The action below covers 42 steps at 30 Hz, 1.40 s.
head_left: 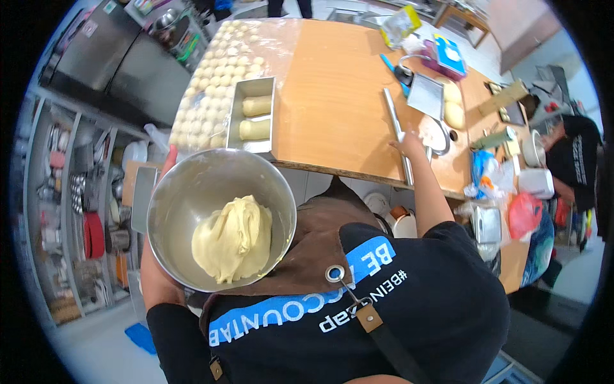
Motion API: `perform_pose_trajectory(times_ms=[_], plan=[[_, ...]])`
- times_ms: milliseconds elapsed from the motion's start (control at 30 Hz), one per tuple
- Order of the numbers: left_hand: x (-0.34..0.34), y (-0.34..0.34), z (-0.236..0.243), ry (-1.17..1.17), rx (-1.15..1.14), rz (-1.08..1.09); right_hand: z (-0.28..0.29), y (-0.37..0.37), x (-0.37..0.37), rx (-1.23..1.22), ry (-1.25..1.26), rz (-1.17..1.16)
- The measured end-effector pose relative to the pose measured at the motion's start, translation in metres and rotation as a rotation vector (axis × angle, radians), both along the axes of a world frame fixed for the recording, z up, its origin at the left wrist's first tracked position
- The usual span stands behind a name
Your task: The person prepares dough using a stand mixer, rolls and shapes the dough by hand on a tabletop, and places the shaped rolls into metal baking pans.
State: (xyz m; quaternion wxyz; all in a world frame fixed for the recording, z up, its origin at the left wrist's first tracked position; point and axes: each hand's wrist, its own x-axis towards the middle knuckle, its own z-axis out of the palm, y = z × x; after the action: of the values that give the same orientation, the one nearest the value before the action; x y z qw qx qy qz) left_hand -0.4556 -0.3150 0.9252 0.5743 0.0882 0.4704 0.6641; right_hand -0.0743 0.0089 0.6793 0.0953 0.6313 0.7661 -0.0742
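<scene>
White lettering (338, 321), partly on a blue band (362, 246), across the black shirt (441, 301)

Looked like a small bakery kitchen: rows of dough balls (214, 83) on a wooden table (339, 96), loaf pan (275, 115) with dough rolls (256, 130), steel mixing bowl (179, 198) of dough (233, 240), shelves (72, 131) packed with kitchenware (77, 195).

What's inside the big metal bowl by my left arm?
The metal bowl holds a smooth, folded mass of pale yellow dough, with bare metal wall showing around it. The part of the bowl's bottom under the dough is covered, so I can't see it.
</scene>
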Motion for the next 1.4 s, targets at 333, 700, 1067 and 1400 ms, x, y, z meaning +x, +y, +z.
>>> perform_pose_trajectory(times_ms=[333, 700, 1067, 1400], plan=[[0.005, 0.032, 0.016, 0.083, -0.125, 0.229, -0.045, 0.040, 0.032, -0.131, 0.017, 0.014], [0.023, 0.061, 0.006, 0.162, -0.303, 0.239, 0.250, -0.062, -0.171, -0.583, 1.093, 1.345], [0.003, 0.101, -0.010, 0.356, -0.399, -0.351, 0.151, -0.185, -0.306, -0.447, 0.537, 1.511], [-0.020, 0.079, -0.021, 0.262, -0.269, -0.371, 0.207, -0.188, -0.236, -0.191, 0.617, 1.909]])
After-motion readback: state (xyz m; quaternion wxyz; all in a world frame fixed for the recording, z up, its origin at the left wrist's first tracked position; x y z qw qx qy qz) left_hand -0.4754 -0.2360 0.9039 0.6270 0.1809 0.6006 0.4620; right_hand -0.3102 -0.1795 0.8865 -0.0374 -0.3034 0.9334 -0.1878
